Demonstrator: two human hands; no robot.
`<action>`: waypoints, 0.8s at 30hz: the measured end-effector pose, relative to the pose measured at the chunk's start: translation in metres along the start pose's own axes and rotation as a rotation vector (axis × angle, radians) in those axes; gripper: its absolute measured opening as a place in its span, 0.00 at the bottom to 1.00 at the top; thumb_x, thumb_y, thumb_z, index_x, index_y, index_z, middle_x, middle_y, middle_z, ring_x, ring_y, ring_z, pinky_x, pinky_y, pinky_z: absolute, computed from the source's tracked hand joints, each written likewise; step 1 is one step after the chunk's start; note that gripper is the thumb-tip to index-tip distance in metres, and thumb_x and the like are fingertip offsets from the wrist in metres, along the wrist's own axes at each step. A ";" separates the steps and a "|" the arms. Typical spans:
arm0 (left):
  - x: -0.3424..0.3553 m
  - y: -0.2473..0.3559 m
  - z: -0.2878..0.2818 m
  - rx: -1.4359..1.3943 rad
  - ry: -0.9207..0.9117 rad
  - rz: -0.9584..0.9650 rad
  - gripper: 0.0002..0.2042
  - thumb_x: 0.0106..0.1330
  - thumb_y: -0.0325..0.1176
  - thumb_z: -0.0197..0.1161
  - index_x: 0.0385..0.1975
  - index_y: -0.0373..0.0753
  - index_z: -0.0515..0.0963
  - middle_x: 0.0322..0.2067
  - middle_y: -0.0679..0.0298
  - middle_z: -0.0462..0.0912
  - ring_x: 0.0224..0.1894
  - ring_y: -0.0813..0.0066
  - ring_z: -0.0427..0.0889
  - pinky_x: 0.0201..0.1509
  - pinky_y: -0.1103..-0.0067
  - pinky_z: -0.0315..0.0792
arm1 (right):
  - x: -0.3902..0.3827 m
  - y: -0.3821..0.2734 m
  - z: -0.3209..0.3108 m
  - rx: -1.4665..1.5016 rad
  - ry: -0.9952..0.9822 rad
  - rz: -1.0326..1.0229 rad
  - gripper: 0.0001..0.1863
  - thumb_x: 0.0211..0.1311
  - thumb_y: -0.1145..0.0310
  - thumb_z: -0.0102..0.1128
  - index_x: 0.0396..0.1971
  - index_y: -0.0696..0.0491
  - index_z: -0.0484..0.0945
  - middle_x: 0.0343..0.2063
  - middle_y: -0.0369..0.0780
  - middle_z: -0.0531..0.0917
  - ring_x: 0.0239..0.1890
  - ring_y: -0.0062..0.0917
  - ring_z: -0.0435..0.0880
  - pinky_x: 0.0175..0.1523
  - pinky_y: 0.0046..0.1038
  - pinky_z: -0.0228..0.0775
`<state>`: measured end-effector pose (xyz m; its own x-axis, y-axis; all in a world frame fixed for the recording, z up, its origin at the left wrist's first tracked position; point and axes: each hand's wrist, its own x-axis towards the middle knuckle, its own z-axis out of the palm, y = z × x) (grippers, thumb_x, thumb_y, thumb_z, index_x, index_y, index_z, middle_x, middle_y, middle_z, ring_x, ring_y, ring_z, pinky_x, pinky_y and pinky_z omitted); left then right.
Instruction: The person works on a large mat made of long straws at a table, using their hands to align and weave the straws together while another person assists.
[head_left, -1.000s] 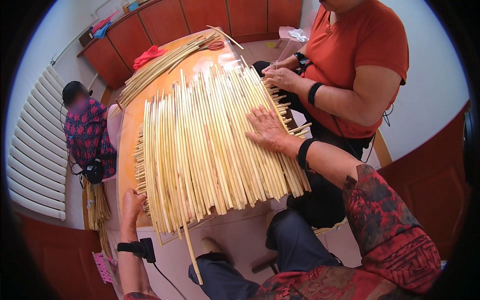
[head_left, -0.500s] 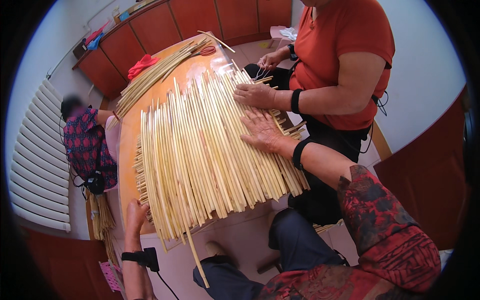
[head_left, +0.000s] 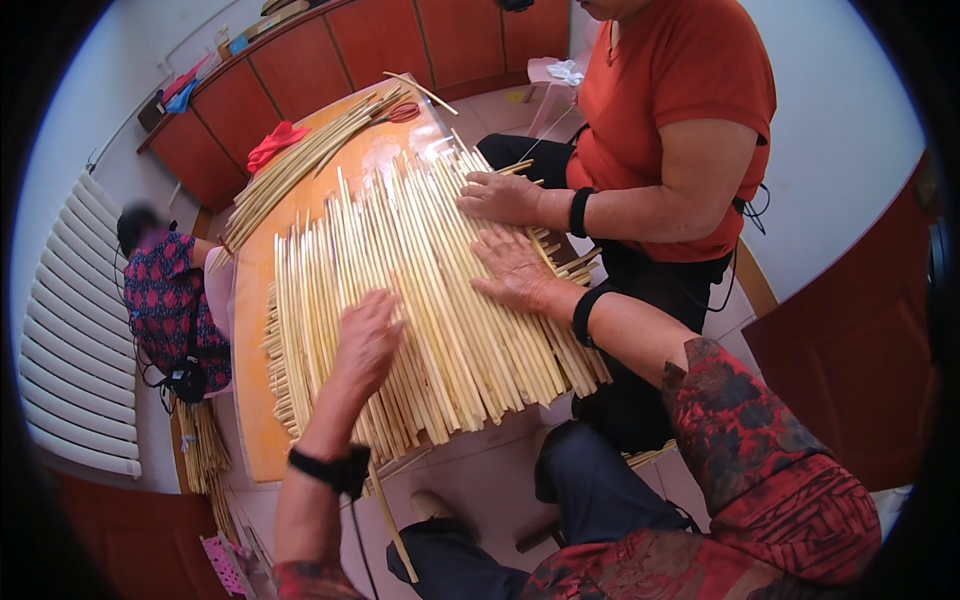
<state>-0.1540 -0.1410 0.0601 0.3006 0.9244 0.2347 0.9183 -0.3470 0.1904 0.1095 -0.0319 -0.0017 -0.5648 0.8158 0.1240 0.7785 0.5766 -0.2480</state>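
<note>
Orange surface (head_left: pixel 252 420) carries pale sticks (head_left: pixel 455 335), layered over its near end. My right hand (head_left: pixel 515 270) lies flat on them, gripping nothing; my left hand (head_left: pixel 367 338) curls over their middle, whether grasping I cannot tell. Light, even palm pressure should best hold them parallel.

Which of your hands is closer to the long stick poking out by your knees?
Left. The left hand is over the left part of the sticks, above the long stick; the right hand lies farther off, to the right.
</note>
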 end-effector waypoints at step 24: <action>0.141 0.049 0.096 -0.161 -0.072 0.187 0.20 0.70 0.43 0.42 0.57 0.41 0.69 0.61 0.60 0.67 0.66 0.68 0.60 0.66 0.60 0.49 | 0.005 0.000 0.000 0.053 0.157 -0.064 0.36 0.60 0.46 0.44 0.62 0.55 0.62 0.64 0.51 0.59 0.68 0.45 0.52 0.70 0.46 0.37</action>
<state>-0.0415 -0.0130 0.0109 0.4842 0.8486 0.2130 0.7940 -0.5285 0.3005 0.1070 -0.0277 -0.0010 -0.5597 0.7769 0.2883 0.7247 0.6277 -0.2844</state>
